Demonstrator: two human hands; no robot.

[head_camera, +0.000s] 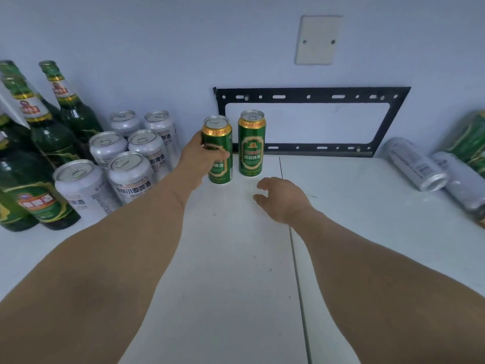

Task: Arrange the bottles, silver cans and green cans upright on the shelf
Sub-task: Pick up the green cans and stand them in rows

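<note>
The person's left hand [202,153] has its fingers wrapped round the upper half of a green can [219,151], which stands upright on the white shelf [236,258], or very nearly down on it, just beside a second green can [251,143] already upright near the wall. The right hand [280,198] hovers low over the shelf in front of that pair, fingers loosely curled and holding nothing. To the left the green bottles [47,137] and the block of silver cans [126,158] stand upright in their groups. So this looks like the placing of a green can into its row. Far to the right two fallen silver cans [420,166] lie on their sides, with something green behind them at the picture's edge, too blurred to name. Next, I'd judge, the left hand must let go cleanly without nudging the neighbour, and the free right hand reach across for those fallen ones.
</note>
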